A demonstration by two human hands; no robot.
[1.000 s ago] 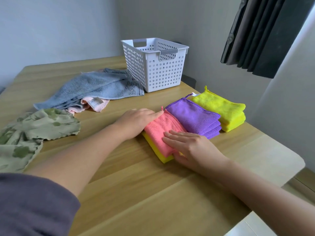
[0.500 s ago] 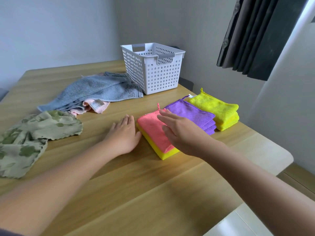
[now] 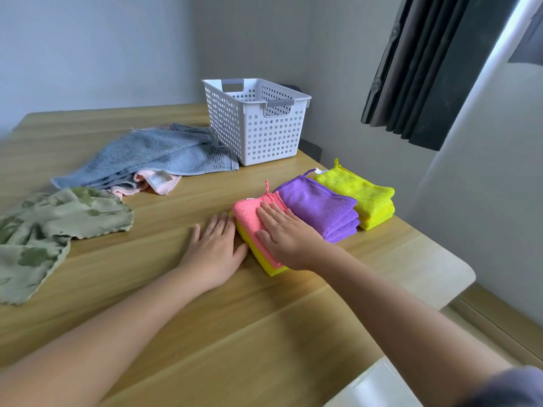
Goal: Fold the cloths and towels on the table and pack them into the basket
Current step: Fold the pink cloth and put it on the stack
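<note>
Right hand: laid palm down on the pink cloth, fingers straight and close together. It presses and grips nothing.
Left hand: flat on the surface with fingers slightly spread, its thumb side touching the stack's near-left edge. It holds nothing.
Pink cloth: folded, lying on a folded yellow cloth, just beside the purple cloths.
Folded row: purple cloths, then lime cloths, touching each other near the right edge.
Basket: white, perforated, upright at the far side. No cloth shows through its holes.
Unfolded items: blue towel lying over a pale pink towel, left of the basket; green patterned cloth rumpled at the left edge.
Step in hand: probably smoothing and squaring the pink-on-yellow stack. Packing appears not yet begun.
Next move: likely calls for reaching left to an unfolded towel and spreading it flat on bare surface, or for lifting a finished stack with both hands so its layers stay aligned.
</note>
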